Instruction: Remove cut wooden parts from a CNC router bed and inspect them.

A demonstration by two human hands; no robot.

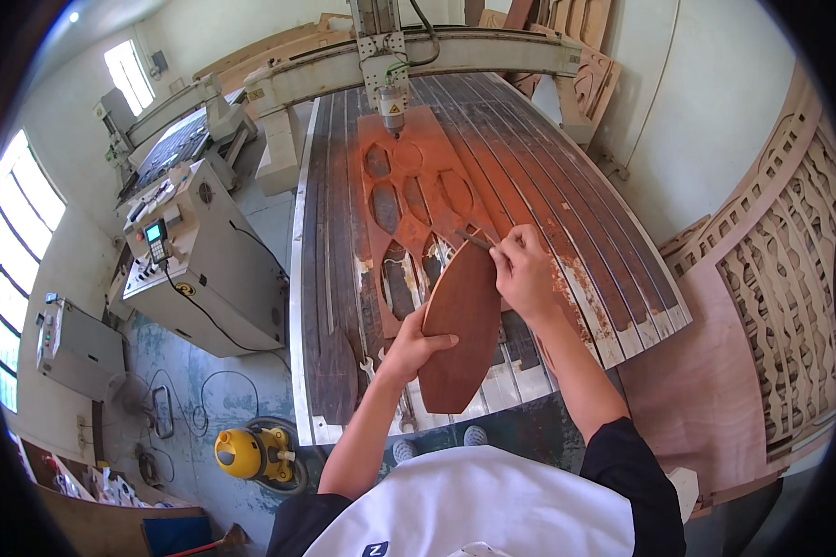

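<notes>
My left hand [413, 348] grips a leaf-shaped reddish-brown wooden panel [466, 334] by its left edge, thumb on its face. The panel is tilted up in front of me, above the near part of the machine bed [613, 320]. In my right hand [522, 271] is a thin dark bar [474, 239] that looks like a file, pinched between closed fingers and lying across the panel's top tip. Behind the panel, a red-brown board [373, 223] with several leaf-shaped cut-outs lies on the bed under reddish dust.
A router spindle [392, 107] hangs from the gantry [316, 79] over the board's far end. Wrenches [407, 413] and a dark leaf-shaped piece [334, 376] lie at the bed's near left. A control cabinet [209, 278] and yellow vacuum cleaner [241, 453] stand left; cut panels [776, 278] lean right.
</notes>
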